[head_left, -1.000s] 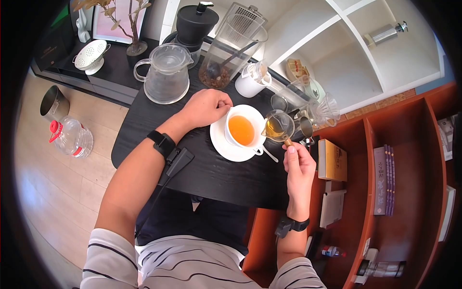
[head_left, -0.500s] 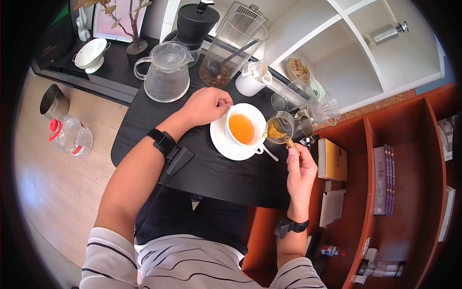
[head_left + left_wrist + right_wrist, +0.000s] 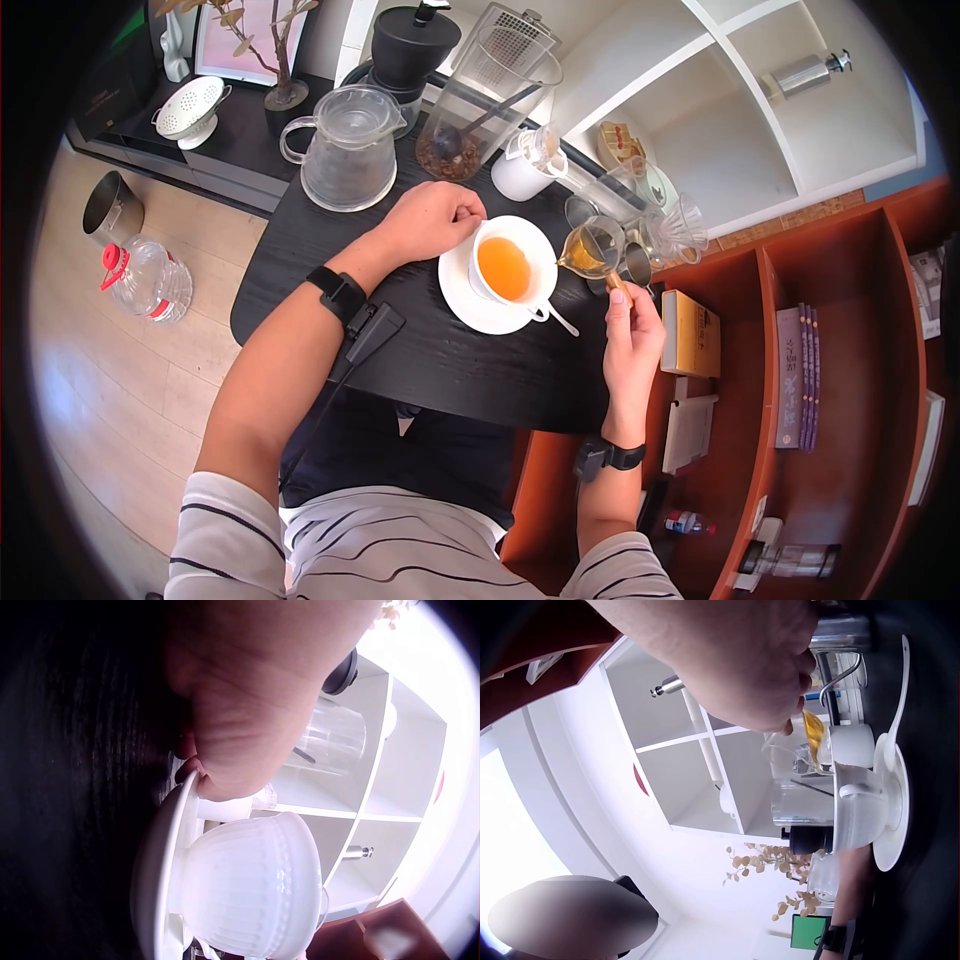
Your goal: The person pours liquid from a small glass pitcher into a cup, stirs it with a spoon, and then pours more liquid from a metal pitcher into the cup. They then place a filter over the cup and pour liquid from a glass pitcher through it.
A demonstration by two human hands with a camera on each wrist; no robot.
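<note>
A white cup (image 3: 488,285) of orange-amber tea (image 3: 504,268) stands on a white saucer (image 3: 456,291), with a white spoon (image 3: 564,319) on the saucer's right side. My left hand (image 3: 432,222) pinches the saucer's rim beside the cup; in the left wrist view its fingertips (image 3: 190,766) meet that rim. With my right hand (image 3: 634,338) I grip the wooden handle (image 3: 620,290) of a small glass pitcher (image 3: 598,240). The pitcher tilts toward the cup, amber liquid (image 3: 580,255) lying at its spout, just right of the cup's rim.
A lidded glass jug (image 3: 348,165), a tall clear container (image 3: 450,130) and a white mug (image 3: 522,174) line the black table's (image 3: 430,365) back. Glassware (image 3: 682,225) crowds the back right, near a red-brown bookshelf (image 3: 745,330). A plastic bottle (image 3: 150,280) stands on the left floor.
My right hand has shifted a little right and away from me, taking the pitcher's spout from close at the cup's rim to slightly apart from it. My left hand has stayed at the saucer.
</note>
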